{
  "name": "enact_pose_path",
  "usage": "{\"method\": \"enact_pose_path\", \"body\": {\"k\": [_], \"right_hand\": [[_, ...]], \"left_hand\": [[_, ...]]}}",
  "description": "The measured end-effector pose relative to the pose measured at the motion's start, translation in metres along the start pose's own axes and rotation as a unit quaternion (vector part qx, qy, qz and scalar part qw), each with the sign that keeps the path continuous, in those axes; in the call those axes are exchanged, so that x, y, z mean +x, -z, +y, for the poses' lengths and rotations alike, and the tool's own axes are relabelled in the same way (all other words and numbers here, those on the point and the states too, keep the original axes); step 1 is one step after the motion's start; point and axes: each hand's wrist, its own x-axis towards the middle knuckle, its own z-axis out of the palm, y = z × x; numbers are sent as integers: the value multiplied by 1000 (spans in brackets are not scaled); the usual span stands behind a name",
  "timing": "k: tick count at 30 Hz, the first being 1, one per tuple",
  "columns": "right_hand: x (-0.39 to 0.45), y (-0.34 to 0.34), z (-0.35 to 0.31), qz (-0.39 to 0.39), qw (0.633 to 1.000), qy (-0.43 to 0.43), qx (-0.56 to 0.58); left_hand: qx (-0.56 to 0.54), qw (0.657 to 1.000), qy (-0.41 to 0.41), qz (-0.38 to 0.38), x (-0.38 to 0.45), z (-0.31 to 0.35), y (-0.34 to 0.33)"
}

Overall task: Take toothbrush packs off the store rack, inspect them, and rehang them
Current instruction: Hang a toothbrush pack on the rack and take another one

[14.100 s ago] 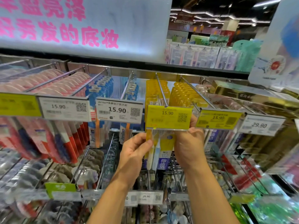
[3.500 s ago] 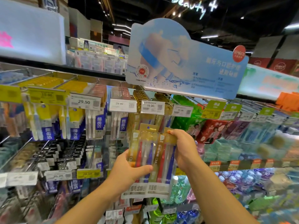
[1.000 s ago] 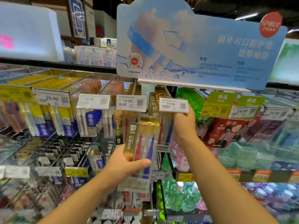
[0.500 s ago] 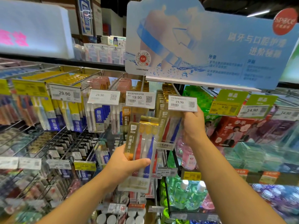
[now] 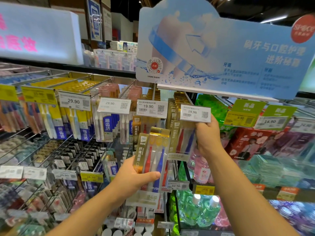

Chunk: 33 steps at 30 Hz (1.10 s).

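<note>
Store racks fill my view, rows of metal pegs [image 5: 81, 90] hung with toothbrush packs under white and yellow price tags, and a big blue sign [image 5: 221, 48] juts out overhead. My left hand [image 5: 134, 178] grips a pack [image 5: 152, 160] from below, thumb laid across its front and fingers curled behind, holding it upright and free of the rack, just in front of the gold packs that hang there. It is a clear blister pack with a gold header at the top and a gold strip of white lettering down its left side; inside stand three brushes side by side, one red-handled, one white, one blue, with yellowish heads at the top. A pale card at its foot carries print too blurred to read. My right hand [image 5: 207, 137] is up at the next peg to the right, fingers curled around the top of a hanging pack [image 5: 183, 142] of the same kind, just beneath the 19.90 tag [image 5: 195, 113]. That second pack hangs at the front of its gold row. Below my right arm, green bottles [image 5: 197, 210] and a pink bottle [image 5: 202, 169] sit on lower shelves.
</note>
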Motion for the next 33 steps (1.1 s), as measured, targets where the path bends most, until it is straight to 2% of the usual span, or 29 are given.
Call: {"method": "enact_pose_path", "body": {"k": [6,13,18,24,30,33], "right_hand": [[-1,-1,1,14,1000,15,24],[-2,-4,2,19,996,-19,84],[1,-6,2,33,996,-21,76],[8,-11,7,76,994,-51,66],[22,-22,7,166,976,-106,91],[22,-25,6,182,975,-111,72]], "left_hand": [[-6,1000,5,-12,4,-2,-2],[-11,1000,-5,-16,4,2,-5],[-31,999,-6,-4,8,6,-9],[-57,998,16,7,7,13,-20],[-69,998,9,7,6,21,-27],[-76,997,11,15,7,22,-28]]}}
